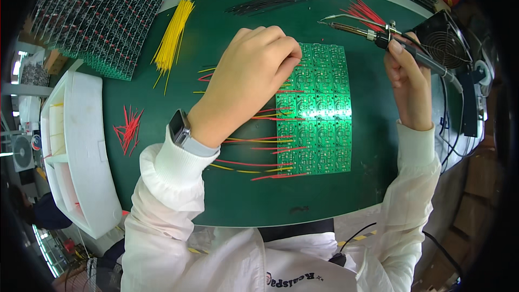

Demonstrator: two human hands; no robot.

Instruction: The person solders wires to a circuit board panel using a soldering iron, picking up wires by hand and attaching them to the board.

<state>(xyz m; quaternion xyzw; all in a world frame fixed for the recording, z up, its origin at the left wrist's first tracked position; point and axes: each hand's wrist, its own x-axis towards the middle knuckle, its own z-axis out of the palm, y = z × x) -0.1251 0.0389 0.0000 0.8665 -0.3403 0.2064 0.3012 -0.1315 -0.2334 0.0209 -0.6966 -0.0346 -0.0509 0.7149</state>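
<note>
My left hand [257, 65], a watch [180, 128] on its wrist, is over the upper left corner of a green circuit board panel [324, 108]. Its fingers are curled together, and whatever they pinch is hidden beneath them. Red and yellow wires [265, 140] stick out leftward from the panel's left edge in several groups, some passing under my wrist. Up to the right of the panel, my right hand [408, 75] grips a soldering iron [382, 38] with a thin curved metal tube above its tip. That tip points left and stays apart from the board.
Bundles of yellow wires [174, 38], black wires [270, 2] and red wires [363, 12] lie at the back; short red wires [128, 130] lie left. A white foam box [86, 146] and stacked boards [97, 16] flank the left side. A black fan unit [444, 46] and cables stand right.
</note>
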